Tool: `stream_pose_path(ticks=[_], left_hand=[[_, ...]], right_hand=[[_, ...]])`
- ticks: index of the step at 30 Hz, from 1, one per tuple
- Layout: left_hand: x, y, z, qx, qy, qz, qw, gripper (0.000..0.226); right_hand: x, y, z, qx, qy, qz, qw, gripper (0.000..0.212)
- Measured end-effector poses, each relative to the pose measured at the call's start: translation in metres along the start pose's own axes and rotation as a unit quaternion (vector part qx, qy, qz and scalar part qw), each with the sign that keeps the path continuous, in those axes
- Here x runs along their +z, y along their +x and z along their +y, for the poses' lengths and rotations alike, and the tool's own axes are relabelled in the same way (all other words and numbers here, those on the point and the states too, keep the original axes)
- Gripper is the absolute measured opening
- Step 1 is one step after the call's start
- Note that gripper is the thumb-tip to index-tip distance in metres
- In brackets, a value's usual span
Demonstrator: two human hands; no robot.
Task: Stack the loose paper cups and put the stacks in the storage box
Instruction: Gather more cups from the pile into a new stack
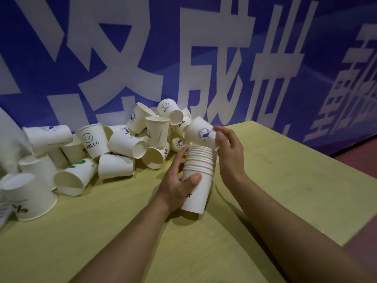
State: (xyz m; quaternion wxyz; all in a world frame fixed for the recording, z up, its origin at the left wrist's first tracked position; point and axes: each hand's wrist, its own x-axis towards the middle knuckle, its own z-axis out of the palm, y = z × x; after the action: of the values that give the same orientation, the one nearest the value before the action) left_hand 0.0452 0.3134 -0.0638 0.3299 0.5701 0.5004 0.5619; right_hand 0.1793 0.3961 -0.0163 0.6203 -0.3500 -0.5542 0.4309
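My left hand point(179, 180) grips a stack of white paper cups point(199, 172) held upright just above the yellow-green table point(275, 180). Several rims show at the stack's top. My right hand point(228, 144) holds a single white cup with a blue logo point(201, 132), tilted, its mouth over the top of the stack. A heap of loose white cups point(126, 139) lies to the left and behind, some on their sides, some upside down, several printed "HELLO". No storage box is in view.
A blue banner with large white characters point(183, 58) stands right behind the table. The table's right edge point(346, 244) drops off to a reddish floor. Something white and blurred point(10, 144) sits at the far left.
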Motion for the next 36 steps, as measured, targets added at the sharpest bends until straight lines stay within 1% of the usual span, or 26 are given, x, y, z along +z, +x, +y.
stream_pose_path(ticks=[2, 5, 6, 9, 10, 12, 13, 16, 19, 22, 24, 26, 28, 29, 31, 34, 36], left_hand=[[0.0, 0.001, -0.001, -0.006, -0.007, -0.006, 1.0, 0.095], [0.001, 0.002, -0.002, 0.006, -0.015, -0.001, 1.0, 0.096], [0.001, 0.002, -0.002, 0.009, -0.018, 0.002, 1.0, 0.096], [0.002, 0.001, 0.0, 0.015, -0.025, 0.0, 1.0, 0.097], [0.002, 0.0, 0.001, 0.015, -0.027, -0.002, 1.0, 0.097], [0.003, 0.0, 0.001, 0.014, -0.028, -0.003, 0.999, 0.094], [0.003, 0.0, 0.0, 0.016, -0.024, 0.0, 1.0, 0.093], [0.0, 0.001, -0.003, 0.026, -0.006, 0.035, 0.999, 0.095], [-0.002, 0.002, -0.004, 0.033, -0.005, 0.057, 0.998, 0.104], [-0.001, 0.004, -0.003, 0.048, 0.0, 0.049, 0.998, 0.103], [-0.001, 0.006, -0.004, 0.05, -0.015, 0.057, 0.997, 0.1], [-0.002, 0.007, -0.004, 0.052, -0.027, 0.084, 0.995, 0.095], [-0.004, 0.007, -0.002, 0.049, -0.046, 0.113, 0.991, 0.093], [-0.004, 0.007, -0.002, 0.048, -0.057, 0.125, 0.989, 0.094], [-0.005, 0.007, -0.003, 0.044, -0.069, 0.14, 0.987, 0.098], [-0.006, 0.009, -0.006, 0.033, -0.068, 0.142, 0.987, 0.104], [-0.006, 0.011, -0.008, 0.028, -0.067, 0.136, 0.988, 0.106]], right_hand=[[0.0, -0.003, 0.001, 0.003, 0.003, -0.027, 1.0, 0.017], [-0.001, -0.005, -0.002, -0.006, -0.001, -0.06, 0.998, 0.014], [-0.001, -0.005, -0.003, -0.008, -0.001, -0.066, 0.998, 0.017], [-0.003, 0.0, -0.002, 0.023, -0.021, -0.096, 0.995, 0.049], [-0.003, 0.002, 0.0, 0.043, -0.025, -0.116, 0.992, 0.053], [-0.005, 0.005, 0.002, 0.064, -0.031, -0.149, 0.986, 0.044], [-0.006, 0.005, 0.002, 0.062, -0.035, -0.152, 0.986, 0.038], [-0.007, -0.001, 0.003, 0.008, -0.066, -0.13, 0.989, 0.023], [-0.003, -0.006, 0.008, -0.035, -0.107, -0.12, 0.986, 0.025], [0.0, -0.007, 0.009, -0.036, -0.124, -0.138, 0.982, 0.026], [0.001, -0.005, 0.01, -0.042, -0.13, -0.142, 0.98, 0.025], [0.005, 0.006, 0.014, -0.05, -0.16, -0.111, 0.98, 0.021], [0.012, 0.025, 0.022, -0.058, -0.223, -0.076, 0.97, 0.022], [0.017, 0.035, 0.025, -0.063, -0.259, -0.075, 0.961, 0.025], [0.026, 0.05, 0.032, -0.07, -0.32, -0.098, 0.94, 0.039], [0.038, 0.06, 0.039, -0.074, -0.363, -0.134, 0.919, 0.059], [0.044, 0.064, 0.044, -0.098, -0.396, -0.128, 0.904, 0.065]])
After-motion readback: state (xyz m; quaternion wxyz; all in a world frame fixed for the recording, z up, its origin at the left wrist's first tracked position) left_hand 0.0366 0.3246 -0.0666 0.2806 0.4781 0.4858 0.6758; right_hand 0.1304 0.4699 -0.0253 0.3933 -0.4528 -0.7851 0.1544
